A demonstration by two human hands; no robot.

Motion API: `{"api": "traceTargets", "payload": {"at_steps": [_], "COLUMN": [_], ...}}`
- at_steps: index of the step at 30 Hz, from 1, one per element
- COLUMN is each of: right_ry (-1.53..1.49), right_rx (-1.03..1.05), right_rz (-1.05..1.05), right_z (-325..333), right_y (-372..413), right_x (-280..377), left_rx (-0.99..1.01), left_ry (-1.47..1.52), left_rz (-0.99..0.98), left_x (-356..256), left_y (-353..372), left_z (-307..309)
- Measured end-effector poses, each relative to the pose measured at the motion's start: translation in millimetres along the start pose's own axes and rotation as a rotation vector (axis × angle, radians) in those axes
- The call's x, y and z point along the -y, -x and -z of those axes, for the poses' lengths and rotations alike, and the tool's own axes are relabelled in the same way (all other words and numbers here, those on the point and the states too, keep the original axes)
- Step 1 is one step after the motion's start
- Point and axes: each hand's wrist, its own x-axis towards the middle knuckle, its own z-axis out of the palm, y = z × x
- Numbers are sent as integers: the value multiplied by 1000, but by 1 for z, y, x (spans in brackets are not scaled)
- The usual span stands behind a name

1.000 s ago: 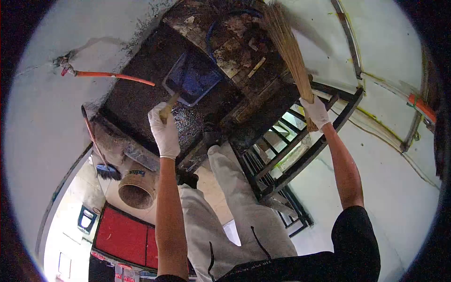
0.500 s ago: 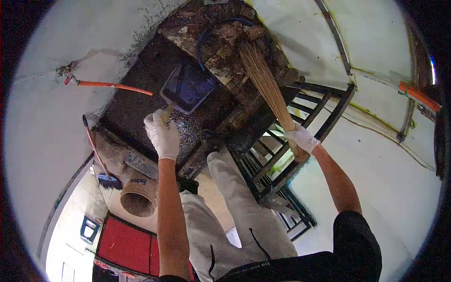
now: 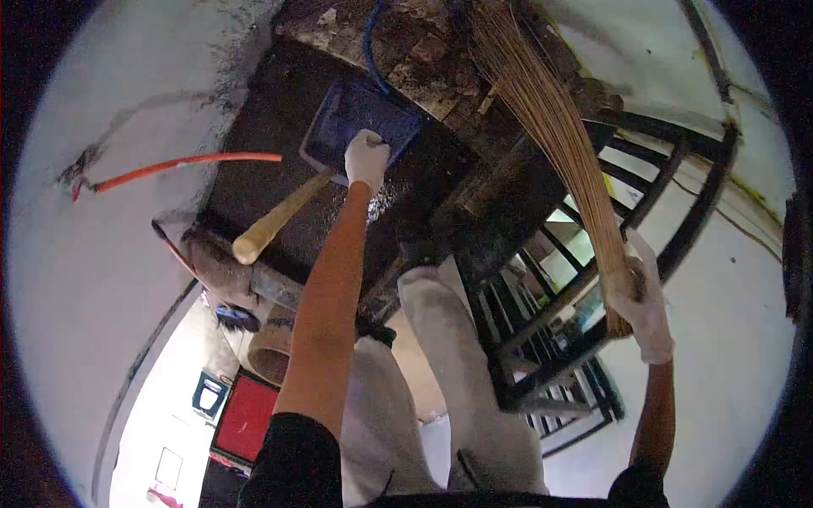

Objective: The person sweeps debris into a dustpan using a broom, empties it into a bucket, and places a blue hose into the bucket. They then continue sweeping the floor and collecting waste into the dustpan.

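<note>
A blue dustpan (image 3: 334,118) lies on the dark, wet-looking floor, its pale wooden handle (image 3: 284,218) slanting down to the left. My left hand (image 3: 367,158), in a white glove, is above the pan's near part with its fingers curled closed. The wooden handle is outside its grip, and what the fingers hold, if anything, is hidden. On the right, my gloved right hand (image 3: 641,296) grips a stick broom (image 3: 563,148) by its bound end. The broom's thin bristles fan out toward the upper middle of the view.
Dark metal railings (image 3: 660,203) stand on the right, close to the broom. An orange hose (image 3: 186,158) sticks out from the left wall. A blue hose (image 3: 370,42) lies on the debris-strewn ledge. Below left are a round pot (image 3: 269,356) and a blue-headed broom (image 3: 237,318).
My left hand has let go of the dustpan handle and moved right, over the pan. My right hand and the stick broom have shifted right and lower. The whole view has shifted too.
</note>
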Motion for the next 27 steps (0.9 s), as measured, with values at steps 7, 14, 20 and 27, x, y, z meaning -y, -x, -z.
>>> {"api": "traceTargets", "payload": {"at_steps": [7, 14, 20, 27], "right_ry": [139, 176, 87, -16], "right_rx": [-50, -280, -216, -55], "right_rz": [-206, -210, -265, -152], "right_z": [-1, -12, -14, -7], "right_y": [-7, 0, -3, -7], "right_x": [-12, -28, -22, -10], "left_rx": [-202, 30, -43, -72], "left_ry": [421, 426, 620, -120], "left_rz": [257, 400, 251, 244], "left_x": [58, 47, 56, -26], "left_y": [-124, -176, -211, -202], "left_z": [-89, -94, -107, -43]}}
